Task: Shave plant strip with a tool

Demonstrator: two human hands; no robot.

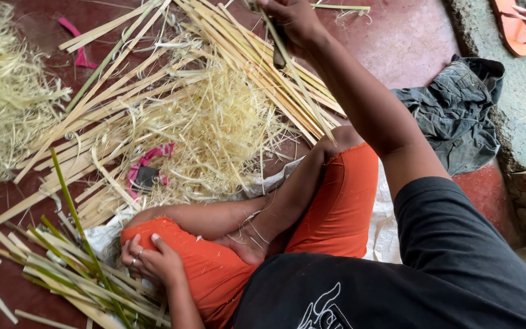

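My right hand (293,24) is stretched out to the top of the view. It is closed around a long pale bamboo strip (302,85) and a dark knife (279,56); the strip slants down toward my knee. My left hand (147,259) lies low at the left against my orange shorts (336,201), its ringed fingers curled. It lies beside a bundle of green and pale strips (74,274), and whether it grips any of them is hidden. I sit cross-legged on the red floor (409,36).
Split bamboo strips (153,91) fan across the floor, with a heap of pale shavings (220,128) on top and more shavings (1,91) at the left. Pink cloth scraps (147,164) lie among them. A grey garment (458,109) and orange sandals (522,21) lie at the right.
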